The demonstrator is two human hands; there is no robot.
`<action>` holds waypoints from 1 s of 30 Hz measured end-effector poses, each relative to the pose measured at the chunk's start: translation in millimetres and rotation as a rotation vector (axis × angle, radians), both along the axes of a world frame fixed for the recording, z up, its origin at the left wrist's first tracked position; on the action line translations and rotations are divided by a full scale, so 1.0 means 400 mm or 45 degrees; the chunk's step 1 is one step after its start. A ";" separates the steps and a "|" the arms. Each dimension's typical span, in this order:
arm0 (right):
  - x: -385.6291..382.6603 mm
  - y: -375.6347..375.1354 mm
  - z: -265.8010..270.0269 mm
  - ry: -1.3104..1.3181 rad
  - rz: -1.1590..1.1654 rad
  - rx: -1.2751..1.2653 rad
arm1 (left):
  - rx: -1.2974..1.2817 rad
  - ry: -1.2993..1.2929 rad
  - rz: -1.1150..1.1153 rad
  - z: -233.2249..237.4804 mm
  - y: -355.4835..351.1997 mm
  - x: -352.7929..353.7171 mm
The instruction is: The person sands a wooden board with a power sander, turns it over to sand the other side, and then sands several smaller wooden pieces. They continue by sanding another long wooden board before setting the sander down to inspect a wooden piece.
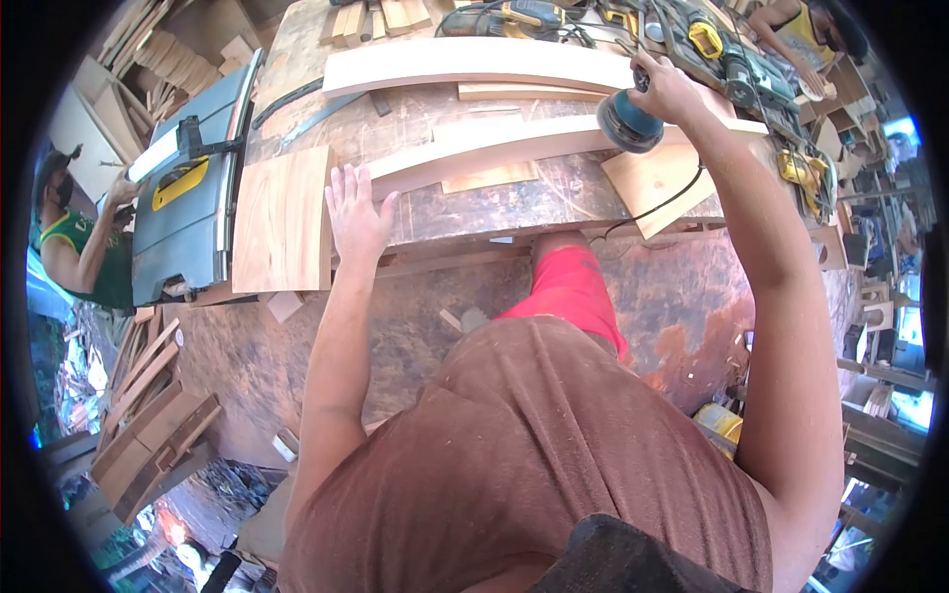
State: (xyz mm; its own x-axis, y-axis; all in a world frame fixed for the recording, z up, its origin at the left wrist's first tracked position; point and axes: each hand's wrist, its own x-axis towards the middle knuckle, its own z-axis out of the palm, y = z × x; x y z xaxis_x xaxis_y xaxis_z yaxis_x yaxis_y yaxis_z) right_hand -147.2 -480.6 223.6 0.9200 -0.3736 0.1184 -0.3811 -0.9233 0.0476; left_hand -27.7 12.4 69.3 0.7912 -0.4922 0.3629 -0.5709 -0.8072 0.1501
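My right hand is wrapped round the top of a blue-green orbital sander. The sander sits over the right part of a long pale board on the workbench, and a black cord trails from its side. My left hand lies with its fingers stretched out at the left end of that board. Just left of this hand is a wide flat wood panel. Beyond the board lies a second long pale plank. Thin wood pieces show beneath the near board.
A table saw stands at the left, with a person in a green top beside it. Power tools and cables crowd the back right. Another person is at the far right. A square wood sheet overhangs the bench's near edge.
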 end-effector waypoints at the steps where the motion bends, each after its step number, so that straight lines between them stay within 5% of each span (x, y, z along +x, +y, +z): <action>1: 0.004 0.023 0.002 0.004 0.044 0.008 | 0.001 -0.027 0.019 -0.002 -0.008 0.001; 9: 0.093 0.306 0.013 0.026 0.309 0.086 | -0.233 0.150 -0.021 0.005 0.004 0.004; 11: 0.126 0.371 0.021 0.073 0.358 0.119 | -0.734 0.451 -0.063 0.000 0.008 0.006; 12: 0.144 0.402 0.020 0.068 0.373 0.125 | -0.728 0.442 -0.049 -0.020 0.010 0.018; 14: 0.178 0.467 0.019 0.065 0.481 0.071 | -1.384 0.764 -0.174 -0.068 0.014 0.039; 22: 0.311 0.735 0.016 0.022 0.733 0.071 | -1.897 1.184 -0.197 -0.040 0.041 0.036; 24: 0.336 0.787 0.016 -0.014 0.783 0.065 | -1.837 1.105 -0.150 -0.050 0.049 0.045; 27: 0.362 0.845 0.014 -0.090 0.863 0.090 | -1.075 0.372 -0.142 0.018 0.042 0.029; 30: 0.392 0.885 0.009 -0.094 0.932 0.115 | -1.011 0.410 -0.158 0.083 0.006 0.058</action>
